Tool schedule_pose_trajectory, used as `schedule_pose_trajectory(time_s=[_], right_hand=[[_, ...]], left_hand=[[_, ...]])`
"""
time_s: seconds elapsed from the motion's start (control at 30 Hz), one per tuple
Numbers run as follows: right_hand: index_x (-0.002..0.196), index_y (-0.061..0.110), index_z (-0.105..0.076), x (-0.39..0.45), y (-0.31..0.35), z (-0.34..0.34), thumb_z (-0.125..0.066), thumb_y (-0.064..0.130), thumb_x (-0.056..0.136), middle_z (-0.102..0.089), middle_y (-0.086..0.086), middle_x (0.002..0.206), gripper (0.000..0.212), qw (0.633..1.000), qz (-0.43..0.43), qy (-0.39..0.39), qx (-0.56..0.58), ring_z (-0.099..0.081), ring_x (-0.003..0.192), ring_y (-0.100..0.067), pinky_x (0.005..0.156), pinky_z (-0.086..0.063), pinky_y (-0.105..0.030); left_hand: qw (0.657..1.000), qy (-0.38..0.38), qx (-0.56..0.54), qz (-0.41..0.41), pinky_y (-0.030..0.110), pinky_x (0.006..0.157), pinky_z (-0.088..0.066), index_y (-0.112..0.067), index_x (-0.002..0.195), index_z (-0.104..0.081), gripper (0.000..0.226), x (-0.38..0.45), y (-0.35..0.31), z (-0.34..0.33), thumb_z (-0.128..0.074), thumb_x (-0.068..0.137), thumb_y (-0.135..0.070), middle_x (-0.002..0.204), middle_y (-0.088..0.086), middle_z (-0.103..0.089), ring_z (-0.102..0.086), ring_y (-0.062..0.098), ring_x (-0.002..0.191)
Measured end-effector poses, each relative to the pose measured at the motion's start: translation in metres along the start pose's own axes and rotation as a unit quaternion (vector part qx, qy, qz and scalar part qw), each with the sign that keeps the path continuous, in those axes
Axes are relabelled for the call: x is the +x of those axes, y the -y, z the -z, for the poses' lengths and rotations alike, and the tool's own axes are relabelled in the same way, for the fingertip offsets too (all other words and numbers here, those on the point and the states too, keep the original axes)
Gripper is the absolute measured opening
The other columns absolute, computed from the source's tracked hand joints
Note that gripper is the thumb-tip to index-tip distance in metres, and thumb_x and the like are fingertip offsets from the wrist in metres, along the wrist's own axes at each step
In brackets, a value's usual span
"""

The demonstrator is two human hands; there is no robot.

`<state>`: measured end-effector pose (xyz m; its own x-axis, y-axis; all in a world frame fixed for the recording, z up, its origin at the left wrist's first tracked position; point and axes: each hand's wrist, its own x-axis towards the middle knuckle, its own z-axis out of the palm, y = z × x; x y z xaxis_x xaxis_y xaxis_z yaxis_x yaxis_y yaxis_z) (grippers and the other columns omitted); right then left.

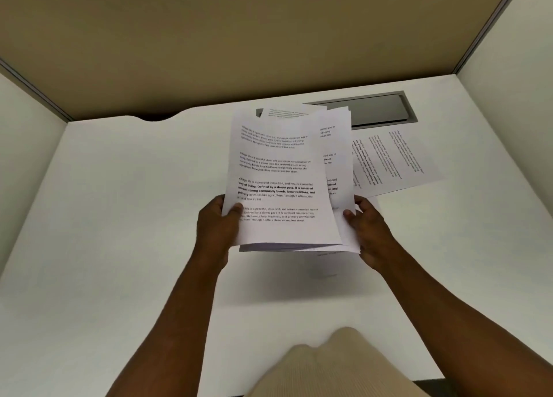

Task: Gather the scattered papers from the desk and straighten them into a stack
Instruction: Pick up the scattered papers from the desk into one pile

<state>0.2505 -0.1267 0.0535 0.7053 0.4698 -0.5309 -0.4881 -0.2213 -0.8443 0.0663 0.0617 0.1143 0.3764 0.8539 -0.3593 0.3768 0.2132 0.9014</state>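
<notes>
Where the white desk (125,217) meets its tan partition (239,37), a grey cable tray (380,109) sits recessed at the back. One printed sheet (395,160) lies flat just in front of it. Above the desk's middle, a loose, uneven bundle of papers (278,181) is held up, the left hand (217,224) gripping its left edge, the right hand (369,230) pinching its right.

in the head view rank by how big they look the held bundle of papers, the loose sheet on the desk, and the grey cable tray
1. held bundle of papers, though it's nearer the camera
2. loose sheet, partly hidden
3. grey cable tray, partly hidden
</notes>
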Motion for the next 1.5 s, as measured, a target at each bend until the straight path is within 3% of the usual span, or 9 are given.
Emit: schedule_pose_trajectory(time_s=[0.17, 0.43, 0.67, 0.8, 0.87, 1.0, 1.13, 1.3, 1.5], right_hand=[[0.122, 0.028, -0.055, -0.002, -0.002, 0.002, -0.054, 0.012, 0.095, -0.065, 0.000, 0.125, 0.031, 1.000, 0.005, 0.025, 0.001, -0.061, 0.115, -0.027, 0.101, -0.047, -0.050], [0.131, 0.019, -0.051, -0.023, 0.009, -0.010, -0.057, 0.012, 0.094, -0.068, -0.005, 0.122, 0.038, 0.994, 0.000, 0.107, 0.027, -0.065, 0.109, -0.028, 0.090, -0.055, -0.042], [0.128, 0.021, -0.056, -0.035, 0.016, -0.022, -0.055, 0.015, 0.095, -0.070, -0.006, 0.119, 0.034, 0.983, -0.017, 0.165, 0.078, -0.069, 0.101, -0.022, 0.080, -0.059, -0.036], [0.125, 0.026, -0.060, -0.028, 0.014, -0.023, -0.049, 0.023, 0.099, -0.070, 0.001, 0.119, 0.028, 0.982, -0.038, 0.175, 0.052, -0.066, 0.109, -0.019, 0.091, -0.055, -0.038], [0.119, 0.028, -0.064, -0.021, 0.011, -0.021, -0.047, 0.033, 0.099, -0.071, 0.003, 0.117, 0.026, 0.987, -0.056, 0.148, 0.001, -0.066, 0.108, -0.019, 0.093, -0.053, -0.040], [0.103, 0.015, -0.067, -0.003, -0.002, -0.005, -0.058, 0.021, 0.094, -0.072, -0.010, 0.105, 0.014, 0.994, -0.046, 0.010, -0.094, -0.067, 0.081, -0.019, 0.066, -0.054, -0.028], [0.103, 0.012, -0.060, 0.017, -0.030, 0.036, -0.068, 0.022, 0.083, -0.065, -0.012, 0.111, 0.024, 0.921, -0.010, -0.161, -0.355, -0.060, 0.099, -0.027, 0.086, -0.046, -0.033], [0.126, 0.000, -0.043, 0.023, -0.047, 0.067, -0.081, 0.030, 0.071, -0.046, -0.023, 0.128, 0.073, 0.865, -0.062, -0.181, -0.463, -0.043, 0.122, -0.041, 0.100, -0.039, -0.043], [0.128, -0.004, -0.033, 0.031, -0.043, 0.064, -0.085, 0.021, 0.068, -0.043, -0.026, 0.130, 0.084, 0.860, -0.066, -0.172, -0.476, -0.044, 0.121, -0.046, 0.101, -0.038, -0.046]], left_hand=[[0.993, 0.027, 0.110, -0.015, 0.036, 0.083, -0.054, -0.020, 0.118, -0.057, 0.035, 0.004, 0.000, 0.008, -0.067, 0.086, -0.009, 0.116, -0.001, -0.066, -0.065, 0.018, 0.093], [0.966, 0.206, -0.144, 0.068, 0.050, 0.100, -0.048, -0.024, 0.136, -0.052, 0.046, 0.016, -0.003, 0.026, -0.065, 0.092, -0.029, 0.131, 0.002, -0.064, -0.061, 0.025, 0.120], [0.941, 0.183, -0.260, 0.119, 0.053, 0.083, -0.056, -0.015, 0.133, -0.056, 0.041, 0.018, 0.015, 0.032, -0.052, 0.093, -0.007, 0.126, 0.015, -0.066, -0.066, 0.037, 0.109], [0.948, 0.172, -0.239, 0.124, 0.051, 0.085, -0.056, -0.013, 0.134, -0.055, 0.046, 0.018, 0.027, 0.035, -0.054, 0.090, -0.001, 0.126, 0.015, -0.066, -0.066, 0.035, 0.111], [0.951, 0.161, -0.235, 0.119, 0.054, 0.091, -0.053, -0.013, 0.135, -0.054, 0.049, 0.021, 0.032, 0.038, -0.056, 0.088, -0.001, 0.129, 0.017, -0.064, -0.064, 0.037, 0.113], [0.959, 0.119, -0.242, 0.091, 0.040, 0.078, -0.060, -0.015, 0.134, -0.055, 0.044, 0.026, 0.035, 0.044, -0.052, 0.092, 0.000, 0.119, 0.011, -0.070, -0.071, 0.026, 0.098], [0.954, 0.105, -0.269, 0.078, 0.033, 0.072, -0.061, -0.014, 0.136, -0.053, 0.043, 0.028, 0.034, 0.052, -0.046, 0.096, 0.002, 0.106, 0.003, -0.075, -0.073, 0.020, 0.092], [0.952, 0.092, -0.276, 0.091, 0.040, 0.086, -0.058, -0.015, 0.139, -0.052, 0.047, 0.034, 0.039, 0.059, -0.049, 0.094, 0.000, 0.132, 0.014, -0.062, -0.069, 0.025, 0.106], [0.951, 0.098, -0.279, 0.087, 0.037, 0.080, -0.060, -0.014, 0.140, -0.051, 0.047, 0.034, 0.035, 0.054, -0.047, 0.095, 0.000, 0.125, 0.011, -0.066, -0.071, 0.023, 0.100]])
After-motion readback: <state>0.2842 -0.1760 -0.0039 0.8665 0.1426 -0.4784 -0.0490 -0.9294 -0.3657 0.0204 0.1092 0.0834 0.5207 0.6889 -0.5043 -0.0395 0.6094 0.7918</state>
